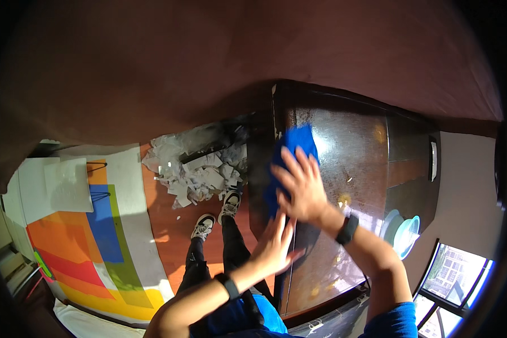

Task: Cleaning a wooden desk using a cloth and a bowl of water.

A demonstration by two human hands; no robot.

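Observation:
A blue cloth (pixel 299 141) lies over the left edge of a dark, glossy wooden tabletop (pixel 349 146), partly hanging down its side. My right hand (pixel 304 188) presses on the cloth with its fingers spread. Just below it, my left hand (pixel 273 248) is at the same edge, fingers stretched out and its tips close to the cloth's lower part. Whether those tips touch the cloth cannot be made out. The tabletop looks wet or streaked, with bright glare and small pale specks on it.
Light teal basins (pixel 403 234) stand at the tabletop's right side. Torn paper and clear plastic (pixel 205 172) are heaped on the reddish floor (pixel 177 234) beyond my feet. To the left is a colour-blocked panel (pixel 79 253). Windows (pixel 453 276) show at lower right.

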